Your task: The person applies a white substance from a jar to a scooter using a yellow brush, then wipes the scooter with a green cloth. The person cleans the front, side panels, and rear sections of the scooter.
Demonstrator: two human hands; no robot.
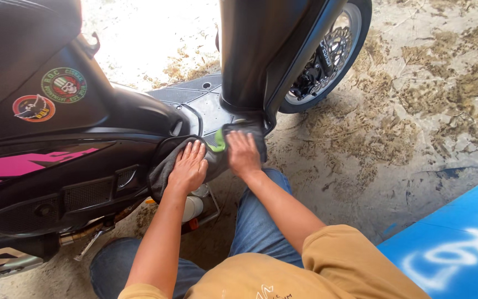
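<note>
A black scooter (pixel 73 138) stands in front of me, side on, with its front wheel (pixel 327 55) at the upper right. A dark grey cloth (pixel 164 166) with a green edge lies draped over the lower side panel by the footboard (pixel 200 99). My left hand (pixel 188 168) presses flat on the cloth, fingers spread. My right hand (pixel 243 153) presses on the cloth's right part, just below the front leg shield (pixel 261 50). Both hands lie side by side, almost touching.
Two round stickers (pixel 51 94) sit on the scooter's body and a pink graphic (pixel 23 166) runs along its side. A white bottle (pixel 192 207) stands under my left forearm. Sandy, dirty concrete ground (pixel 416 111) spreads right. A blue painted board (pixel 460 238) lies at the lower right.
</note>
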